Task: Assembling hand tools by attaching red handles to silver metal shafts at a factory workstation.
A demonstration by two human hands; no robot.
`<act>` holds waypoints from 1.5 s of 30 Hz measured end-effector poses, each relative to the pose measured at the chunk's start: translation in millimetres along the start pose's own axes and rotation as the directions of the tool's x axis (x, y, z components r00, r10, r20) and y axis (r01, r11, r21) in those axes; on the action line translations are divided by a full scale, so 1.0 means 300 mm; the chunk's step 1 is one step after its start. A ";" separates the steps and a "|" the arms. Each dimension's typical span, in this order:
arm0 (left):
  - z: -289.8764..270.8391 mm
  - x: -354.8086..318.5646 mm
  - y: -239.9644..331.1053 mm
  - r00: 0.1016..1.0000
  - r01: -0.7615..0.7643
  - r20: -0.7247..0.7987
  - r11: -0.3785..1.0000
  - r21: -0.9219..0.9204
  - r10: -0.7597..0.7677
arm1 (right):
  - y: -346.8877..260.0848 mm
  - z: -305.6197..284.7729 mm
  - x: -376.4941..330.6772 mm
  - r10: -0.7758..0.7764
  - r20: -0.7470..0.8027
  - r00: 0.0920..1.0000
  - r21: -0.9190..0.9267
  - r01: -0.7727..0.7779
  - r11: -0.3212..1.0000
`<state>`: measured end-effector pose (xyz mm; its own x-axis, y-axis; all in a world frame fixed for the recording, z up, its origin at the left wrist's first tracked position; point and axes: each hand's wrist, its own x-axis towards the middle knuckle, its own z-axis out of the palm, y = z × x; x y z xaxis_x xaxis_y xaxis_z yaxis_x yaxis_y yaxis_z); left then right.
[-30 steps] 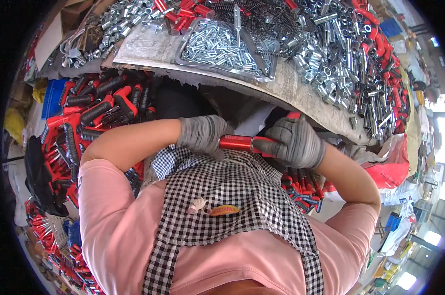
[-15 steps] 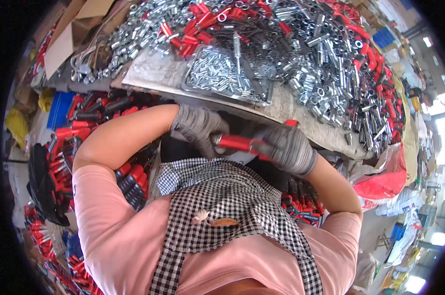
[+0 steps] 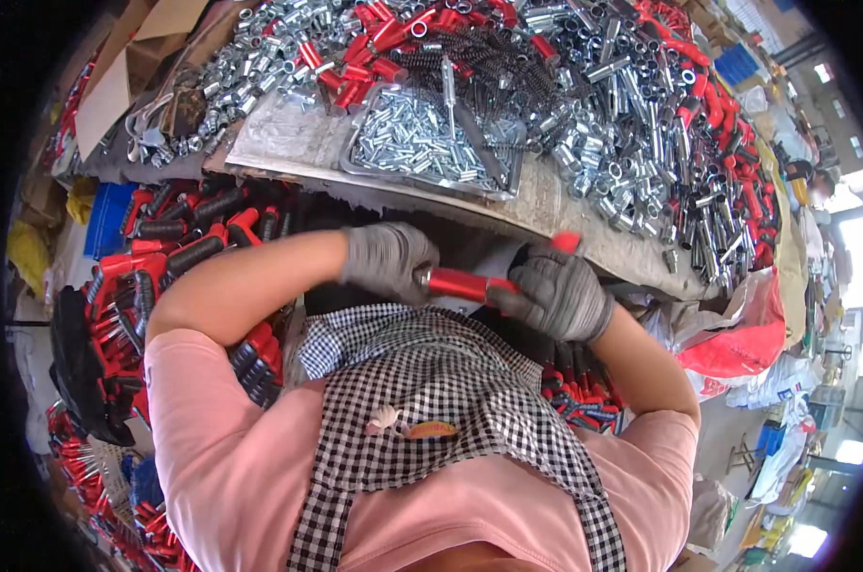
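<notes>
A red cylindrical tool part [image 3: 458, 283] lies nearly level in front of my apron, bridging both grey-gloved hands. My left hand [image 3: 390, 261] is closed at its left end, where a bit of silver metal shows by the fingertips. Around the other end my right hand [image 3: 562, 297] is wrapped, its thumb along the red body. A red tip [image 3: 566, 241] sticks up past the right knuckles; whether it belongs to the same piece is hidden by the glove.
Beyond my hands, the workbench [image 3: 288, 133] carries a clear tray [image 3: 427, 143] of small metal pins with a screwdriver [image 3: 449, 91] across it. Dark springs [image 3: 498, 67] and silver sockets [image 3: 603, 143] are heaped around. Red-and-black tools [image 3: 164, 229] pile up at my left; a red-and-white sack [image 3: 737, 338] stands right.
The red part has levelled out slightly between my hands and stays gripped at both ends. My left hand has tilted a little, and the right-hand blur has gone.
</notes>
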<state>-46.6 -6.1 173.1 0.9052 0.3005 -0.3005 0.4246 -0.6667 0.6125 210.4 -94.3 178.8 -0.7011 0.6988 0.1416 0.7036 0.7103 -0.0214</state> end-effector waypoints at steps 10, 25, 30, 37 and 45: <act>0.094 0.052 -0.021 0.899 0.183 -0.438 0.889 0.420 0.022 | 0.020 0.147 -0.045 0.369 0.045 0.928 0.701 -0.293 0.650; 0.082 0.071 -0.029 0.965 0.166 0.239 0.962 -0.219 -0.112 | 0.089 0.002 0.007 -0.487 -0.151 0.860 -0.092 0.478 0.874; 0.102 0.056 -0.035 0.959 0.281 -0.090 0.882 0.378 -0.267 | -0.050 0.155 -0.005 0.392 0.365 0.845 0.664 -0.531 0.527; 0.084 0.061 -0.124 0.937 0.308 -0.309 0.807 0.504 -0.164 | -0.055 0.154 0.057 0.361 0.475 0.803 0.880 -0.441 -0.178; 0.055 -0.055 -0.105 0.217 0.622 -0.943 0.708 0.333 0.253 | -0.175 0.103 0.100 0.445 0.382 0.810 0.883 -0.177 -0.435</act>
<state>-75.1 -1.2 146.6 0.3190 0.5397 0.7791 0.8587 -0.5125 0.0034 148.9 -107.9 153.5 -0.2988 0.9146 -0.2726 -0.2841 -0.3579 -0.8895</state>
